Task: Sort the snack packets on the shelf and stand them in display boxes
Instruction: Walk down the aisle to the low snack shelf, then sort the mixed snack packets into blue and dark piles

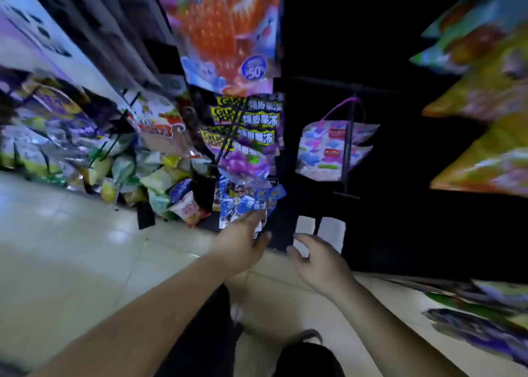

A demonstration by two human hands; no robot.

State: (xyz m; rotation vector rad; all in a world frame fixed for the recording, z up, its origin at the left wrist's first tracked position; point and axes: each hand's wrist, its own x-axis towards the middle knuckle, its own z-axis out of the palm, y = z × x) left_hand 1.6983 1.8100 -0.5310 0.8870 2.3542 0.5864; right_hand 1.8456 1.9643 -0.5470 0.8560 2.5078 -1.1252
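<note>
The frame is blurred by motion. My left hand [243, 241] reaches toward the low shelf, and its fingers touch a bunch of blue and white snack packets [248, 204] standing at the shelf's front edge. Whether the fingers grip them I cannot tell. My right hand [317, 258] hovers beside it, a little to the right, fingers loosely spread and holding nothing. Above the blue packets hang purple grape jelly bags [245, 136] on a black peg. A heap of small yellow, green and pink packets [160, 182] lies on the shelf to the left.
A large strawberry bag [225, 34] hangs at the top. A pastel pouch with a pink handle [331, 148] hangs on a hook in the dark bay at right. Yellow bags [485, 119] crowd the right edge. A pale tiled floor [71, 262] lies below, and my dark knees show.
</note>
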